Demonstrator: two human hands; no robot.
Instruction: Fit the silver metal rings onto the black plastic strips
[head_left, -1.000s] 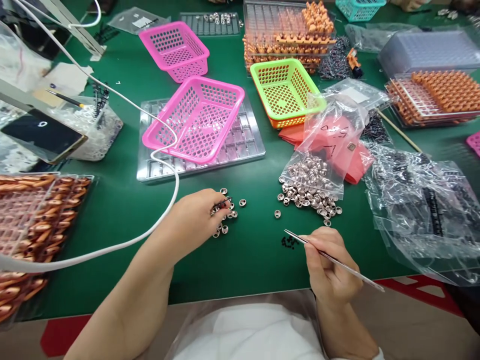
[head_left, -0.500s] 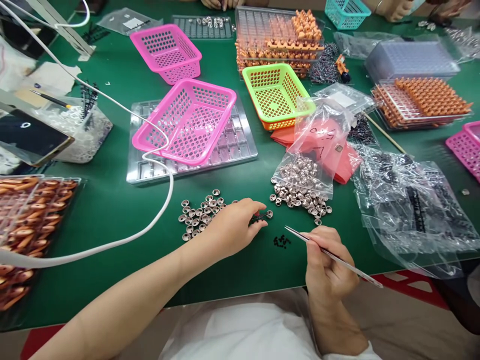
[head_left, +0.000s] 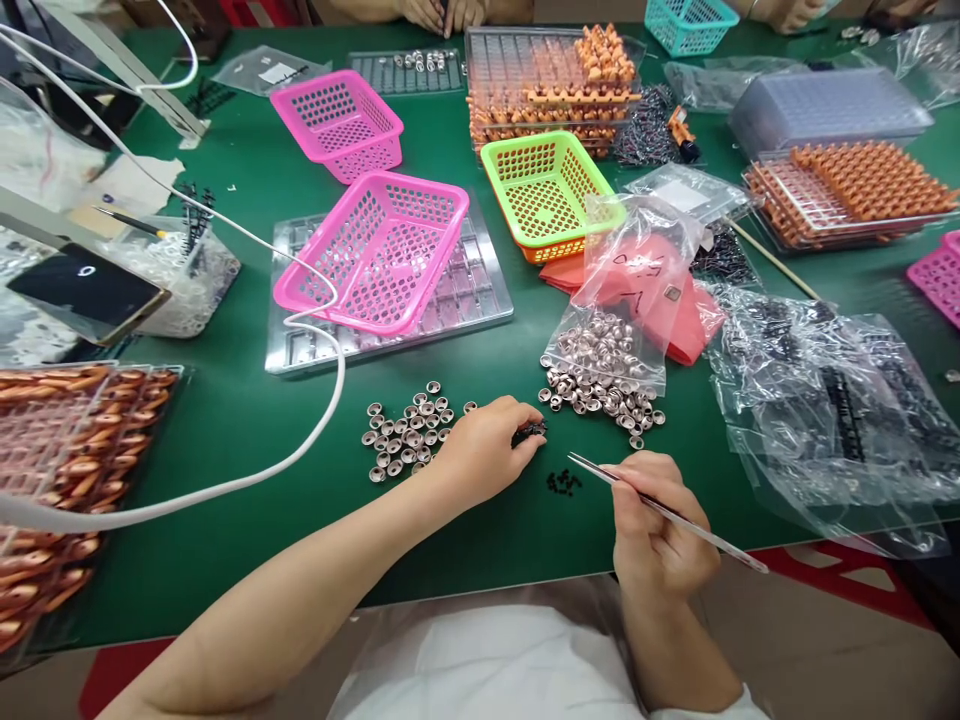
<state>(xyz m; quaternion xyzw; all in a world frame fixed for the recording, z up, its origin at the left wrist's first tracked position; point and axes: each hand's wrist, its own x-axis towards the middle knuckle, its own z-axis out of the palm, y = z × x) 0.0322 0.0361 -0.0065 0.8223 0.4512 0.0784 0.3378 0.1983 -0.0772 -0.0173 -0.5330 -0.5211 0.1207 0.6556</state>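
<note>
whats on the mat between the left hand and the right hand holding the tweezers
In the head view, a small cluster of tiny black parts lies on the green mat between the left hand and right hand; otherwise bare.

Thin silver tweezers (head_left: 667, 512) are held slanted at lower right of centre, tip pointed up-left. Small black parts (head_left: 562, 483) lie just beside the tip. Silver caps (head_left: 405, 435) are scattered left of centre.

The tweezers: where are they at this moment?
In the head view the tweezers are in the right hand, low and right of centre, tips beside the small black parts, below the spilled metal rings.
</note>
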